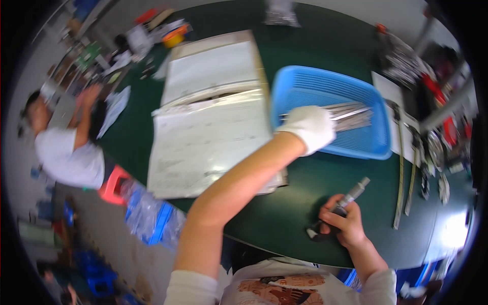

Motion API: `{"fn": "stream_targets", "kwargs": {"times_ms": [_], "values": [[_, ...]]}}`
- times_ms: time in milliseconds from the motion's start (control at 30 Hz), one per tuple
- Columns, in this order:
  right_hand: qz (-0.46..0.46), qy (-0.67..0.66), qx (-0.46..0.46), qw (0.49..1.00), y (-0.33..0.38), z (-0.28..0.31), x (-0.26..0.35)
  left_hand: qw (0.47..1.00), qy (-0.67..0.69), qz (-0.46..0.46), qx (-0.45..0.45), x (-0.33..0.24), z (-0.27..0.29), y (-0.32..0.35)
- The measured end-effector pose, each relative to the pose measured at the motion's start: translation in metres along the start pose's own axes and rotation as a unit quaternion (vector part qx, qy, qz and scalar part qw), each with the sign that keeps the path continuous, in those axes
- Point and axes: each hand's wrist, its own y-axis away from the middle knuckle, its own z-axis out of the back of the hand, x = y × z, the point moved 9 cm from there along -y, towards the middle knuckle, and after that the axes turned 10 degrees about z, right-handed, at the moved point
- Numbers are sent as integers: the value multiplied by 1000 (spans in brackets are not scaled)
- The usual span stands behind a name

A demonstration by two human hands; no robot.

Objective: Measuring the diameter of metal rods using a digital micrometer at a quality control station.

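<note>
My left hand (311,128), in a white glove, is closed over a thin metal rod (351,114) inside the blue plastic basket (325,151). The rod's other end shows at the left of the glove, and the fingertips are hidden underneath. Several more grey metal rods (358,122) lie in a bundle at the basket's right side, partly beneath the hand. Bare and nearer to me, my right hand (345,222) grips a micrometer (355,191). Its silver thimble points up and away; its dark frame pokes out at the lower left of the fingers.
An open binder with printed sheets (208,137) lies left of the basket on the green table (284,218). Two long calipers (400,168) rest at the right, near tools and bags. A person in white (71,157) sits at the far left beside a red stool (115,187).
</note>
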Motion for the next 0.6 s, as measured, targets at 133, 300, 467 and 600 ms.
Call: {"fn": "stream_targets", "kwargs": {"times_ms": [133, 300, 467, 600], "values": [[-4, 3, 20, 1000, -4, -2, -2, 997, 3, 35, 65, 8, -4, -3], [0, -10, 25, 1000, -2, 1, 0, 995, 43, 47, 80, 8, -11, -8], [-13, -11, 36, 999, 0, -2, -2, 982, 27, 126, 137, 3, 4, 1], [-10, -10, 30, 999, 0, -4, -1, 990, -19, 137, 25, 20, 11, -11]]}}
